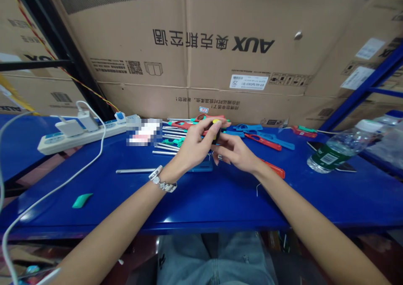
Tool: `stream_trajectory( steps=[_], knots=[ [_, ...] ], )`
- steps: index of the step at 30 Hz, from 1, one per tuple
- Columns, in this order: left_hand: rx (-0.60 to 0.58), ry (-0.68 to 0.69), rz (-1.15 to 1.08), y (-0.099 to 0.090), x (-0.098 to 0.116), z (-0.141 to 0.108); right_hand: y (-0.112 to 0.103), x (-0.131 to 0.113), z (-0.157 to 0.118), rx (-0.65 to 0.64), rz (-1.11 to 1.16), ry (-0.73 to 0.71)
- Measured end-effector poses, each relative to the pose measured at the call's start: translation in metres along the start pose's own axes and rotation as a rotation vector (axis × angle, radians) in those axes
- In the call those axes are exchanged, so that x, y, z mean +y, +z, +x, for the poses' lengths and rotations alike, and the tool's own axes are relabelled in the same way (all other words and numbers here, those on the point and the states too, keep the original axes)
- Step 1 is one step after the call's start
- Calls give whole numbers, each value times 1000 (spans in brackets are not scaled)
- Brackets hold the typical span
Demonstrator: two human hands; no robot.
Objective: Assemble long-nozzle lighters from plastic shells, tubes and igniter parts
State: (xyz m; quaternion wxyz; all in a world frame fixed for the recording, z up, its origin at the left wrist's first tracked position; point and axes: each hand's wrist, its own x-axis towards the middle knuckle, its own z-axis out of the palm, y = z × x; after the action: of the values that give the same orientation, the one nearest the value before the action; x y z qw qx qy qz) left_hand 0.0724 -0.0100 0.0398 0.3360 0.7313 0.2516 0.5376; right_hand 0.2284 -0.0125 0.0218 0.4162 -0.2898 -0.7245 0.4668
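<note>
My left hand [199, 141], with a watch on its wrist, is wrapped round a small black and yellow object [215, 130] above the table. Beside it, my right hand [234, 150] has its fingers bent close under that object; what its fingertips hold is hidden. Under and behind the hands lie several silver rods [165, 147], green pieces [174, 142] and red and blue plastic handles. A blue handle with a long silver tube [135, 171] lies just in front of my left hand. To the right are a red handle [264, 142] and a blue one [280, 140].
On the left stands a white power strip [47, 145] with plugs and a white cable. A green piece [82, 200] lies at the left front of the blue table [126, 209]. A water bottle [330, 155] tilts at the right over a dark flat object. Large cartons [204, 8] stand behind.
</note>
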Motion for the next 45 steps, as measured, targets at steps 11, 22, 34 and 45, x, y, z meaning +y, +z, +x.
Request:
stream_trajectory(
  steps=[11,22,34,45],
  knots=[
    [136,-21,-50,3,-5,2,5,15,8,165,-79,44],
    [30,23,257,-32,-15,-13,-2,7,8,98,-21,27],
    [-446,-42,638,-47,-53,-58,4,15,-3,80,103,89],
    [-409,-47,613,-47,-57,-60,21,15,2,278,115,85]
  ],
)
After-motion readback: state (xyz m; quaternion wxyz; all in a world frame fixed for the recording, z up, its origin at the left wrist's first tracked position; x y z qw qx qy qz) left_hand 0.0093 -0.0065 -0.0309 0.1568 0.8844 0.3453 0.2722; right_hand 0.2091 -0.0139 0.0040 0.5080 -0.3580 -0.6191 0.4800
